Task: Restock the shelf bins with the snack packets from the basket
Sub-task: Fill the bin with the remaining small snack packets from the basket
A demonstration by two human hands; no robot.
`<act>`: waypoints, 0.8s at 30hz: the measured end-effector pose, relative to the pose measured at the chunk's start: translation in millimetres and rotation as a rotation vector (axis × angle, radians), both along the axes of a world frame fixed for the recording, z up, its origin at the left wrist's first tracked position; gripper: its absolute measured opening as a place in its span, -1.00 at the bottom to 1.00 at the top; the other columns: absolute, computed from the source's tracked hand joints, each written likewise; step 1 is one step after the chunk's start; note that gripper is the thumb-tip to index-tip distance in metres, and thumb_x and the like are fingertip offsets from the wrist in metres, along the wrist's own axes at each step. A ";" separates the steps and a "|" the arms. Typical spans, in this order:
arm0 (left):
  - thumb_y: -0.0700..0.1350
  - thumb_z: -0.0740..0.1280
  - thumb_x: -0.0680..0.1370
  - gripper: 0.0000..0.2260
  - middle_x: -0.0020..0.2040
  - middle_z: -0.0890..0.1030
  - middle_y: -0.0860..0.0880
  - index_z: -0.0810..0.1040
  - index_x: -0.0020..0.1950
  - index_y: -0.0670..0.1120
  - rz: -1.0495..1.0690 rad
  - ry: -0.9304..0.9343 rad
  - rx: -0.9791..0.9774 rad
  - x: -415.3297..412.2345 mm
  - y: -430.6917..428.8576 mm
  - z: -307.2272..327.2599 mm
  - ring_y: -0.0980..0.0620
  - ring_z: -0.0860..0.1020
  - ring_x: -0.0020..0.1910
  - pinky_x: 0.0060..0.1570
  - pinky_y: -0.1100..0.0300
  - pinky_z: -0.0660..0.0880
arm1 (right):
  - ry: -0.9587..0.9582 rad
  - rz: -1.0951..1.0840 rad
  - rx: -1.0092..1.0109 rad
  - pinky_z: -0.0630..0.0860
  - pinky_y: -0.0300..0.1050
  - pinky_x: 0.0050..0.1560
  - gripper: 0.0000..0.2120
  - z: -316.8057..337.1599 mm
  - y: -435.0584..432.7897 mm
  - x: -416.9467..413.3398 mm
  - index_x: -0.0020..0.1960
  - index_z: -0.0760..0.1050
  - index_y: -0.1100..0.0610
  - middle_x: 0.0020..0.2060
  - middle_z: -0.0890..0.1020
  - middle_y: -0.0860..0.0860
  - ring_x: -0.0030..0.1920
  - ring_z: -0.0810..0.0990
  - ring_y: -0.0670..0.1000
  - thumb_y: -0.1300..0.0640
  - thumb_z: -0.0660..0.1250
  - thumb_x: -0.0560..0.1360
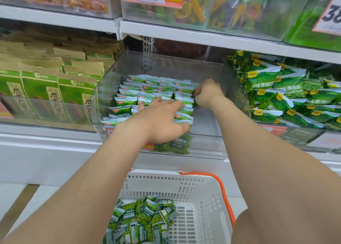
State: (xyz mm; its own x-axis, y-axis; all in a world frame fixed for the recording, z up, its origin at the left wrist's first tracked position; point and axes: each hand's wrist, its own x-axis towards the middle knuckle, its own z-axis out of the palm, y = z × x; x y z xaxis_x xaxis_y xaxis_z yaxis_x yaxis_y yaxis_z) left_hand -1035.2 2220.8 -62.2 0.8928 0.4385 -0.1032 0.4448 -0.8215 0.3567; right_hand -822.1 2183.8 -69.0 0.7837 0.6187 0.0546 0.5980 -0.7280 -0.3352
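A clear plastic shelf bin [208, 142] holds rows of small green snack packets [132, 92] standing on edge. My left hand [160, 120] lies flat with spread fingers on the front rows, thumb against the right end of the stack. My right hand [207, 93] is deeper in the bin at the right end of the back rows, fingers curled around a packet there; the packet is mostly hidden. One packet [174, 144] lies against the bin's front wall. Below, a white basket [208, 188] with an orange handle holds a pile of the same green packets [145, 219].
A bin of brown-and-green bags [51, 88] stands to the left, a bin of larger green packets [287, 96] to the right. The upper shelf [203, 37] carries clear bins and price tags. The right part of the middle bin's floor [204, 120] is bare.
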 end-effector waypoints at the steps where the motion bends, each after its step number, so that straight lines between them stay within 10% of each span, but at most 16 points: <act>1: 0.26 0.23 0.60 -0.39 0.67 0.19 0.09 0.20 0.64 0.20 0.004 -0.016 0.006 -0.7 -0.2 -0.1 -0.07 -0.03 0.69 0.57 -0.39 -0.06 | 0.008 0.030 -0.047 0.60 -0.04 0.14 -0.78 2.4 -1.7 -3.7 0.19 0.58 0.25 0.13 0.62 0.16 0.18 0.59 0.20 0.24 0.31 0.56; 5: 0.31 0.16 0.45 -0.32 0.52 0.44 0.01 0.38 0.55 0.13 0.018 -0.138 0.086 -4.9 -0.5 -0.9 -0.10 0.32 0.54 0.48 -0.24 0.24 | 0.055 0.159 -0.237 0.35 -0.10 -0.28 -0.79 17.7 -20.4 -22.6 -0.20 0.32 0.19 -0.21 0.43 0.11 -0.21 0.45 0.12 0.27 0.21 0.61; 13: 0.16 0.25 0.53 -0.65 0.09 0.68 0.00 0.65 0.17 0.04 0.003 -0.501 0.400 -14.8 -14.2 -1.6 -0.12 0.58 0.17 0.22 -0.07 0.44 | -0.416 0.252 0.111 0.41 0.08 -0.18 -0.82 39.7 -81.7 -84.4 0.12 0.47 0.15 -0.03 0.62 0.23 -0.04 0.59 0.36 0.12 0.19 0.59; 19: -0.23 0.35 0.44 -0.92 -0.17 0.50 -0.05 0.49 -0.11 -0.11 0.095 -0.978 0.487 -42.6 -55.4 -30.9 -0.14 0.48 -0.22 -0.37 -0.05 0.38 | -0.349 0.527 -0.020 0.33 -0.05 -0.27 -0.71 51.6 -118.8 -138.7 -0.32 0.31 0.10 -0.39 0.36 0.04 -0.24 0.45 0.25 -0.03 0.27 0.47; 24: -0.06 0.27 0.45 -0.90 -0.37 0.44 0.05 0.37 -0.20 -0.03 -0.036 -0.690 0.337 -72.4 -72.1 -122.9 -0.12 0.46 -0.45 -0.50 0.14 0.32 | -0.336 0.647 -0.206 0.30 -0.08 -0.32 -0.70 39.4 -137.0 -155.5 -0.33 0.24 0.11 -0.39 0.32 0.04 -0.37 0.36 0.15 0.08 0.28 0.48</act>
State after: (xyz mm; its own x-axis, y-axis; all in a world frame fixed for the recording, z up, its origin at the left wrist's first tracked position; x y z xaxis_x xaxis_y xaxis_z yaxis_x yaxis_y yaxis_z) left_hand -1107.6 2148.7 -185.1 0.7208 0.3174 0.6162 0.1837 -0.9447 0.2717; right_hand -977.6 2046.8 -29.6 0.2229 0.9730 0.0602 0.9732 -0.2257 0.0449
